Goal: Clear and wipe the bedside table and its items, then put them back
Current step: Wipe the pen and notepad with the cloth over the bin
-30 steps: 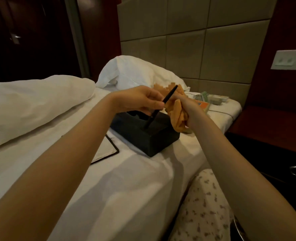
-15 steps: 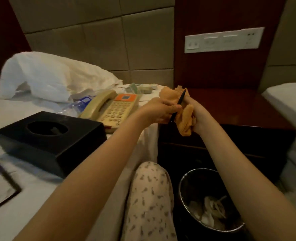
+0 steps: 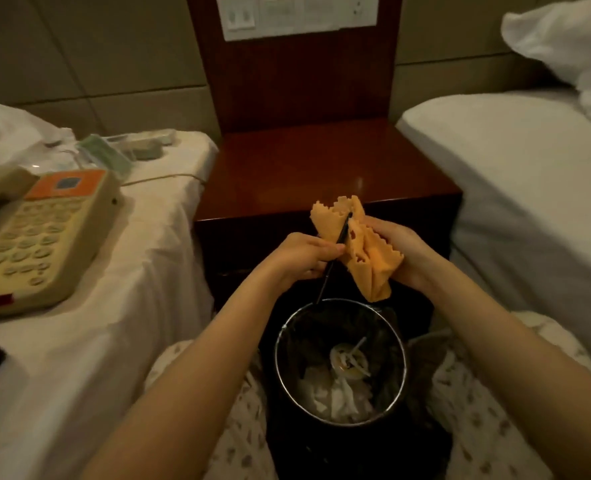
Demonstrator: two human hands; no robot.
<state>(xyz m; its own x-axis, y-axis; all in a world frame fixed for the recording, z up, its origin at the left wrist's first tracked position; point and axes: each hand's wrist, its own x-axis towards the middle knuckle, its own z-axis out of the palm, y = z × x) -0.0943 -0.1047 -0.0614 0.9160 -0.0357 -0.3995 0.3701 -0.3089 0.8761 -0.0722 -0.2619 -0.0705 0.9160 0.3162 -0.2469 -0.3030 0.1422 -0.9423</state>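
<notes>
My left hand (image 3: pixel 302 256) pinches a thin black pen (image 3: pixel 328 271) that slants up to the right, its upper end against an orange cloth (image 3: pixel 363 251). My right hand (image 3: pixel 403 252) grips that cloth, bunched and hanging down. Both hands hover in front of the dark red bedside table (image 3: pixel 322 174), whose top is bare. A beige telephone (image 3: pixel 41 233) with an orange panel lies on the left bed (image 3: pixel 141 278), beside small greenish items (image 3: pixel 107 155).
A round metal waste bin (image 3: pixel 341 362) with crumpled paper stands on the floor directly under my hands. A second bed (image 3: pixel 516 188) with a white pillow (image 3: pixel 571 46) flanks the table on the right. A white switch panel (image 3: pixel 297 13) sits on the wall above.
My view has swung right, from the bed with the black tissue box to the bedside table. Both hands moved with it, still holding pen and cloth, now above the bin.
</notes>
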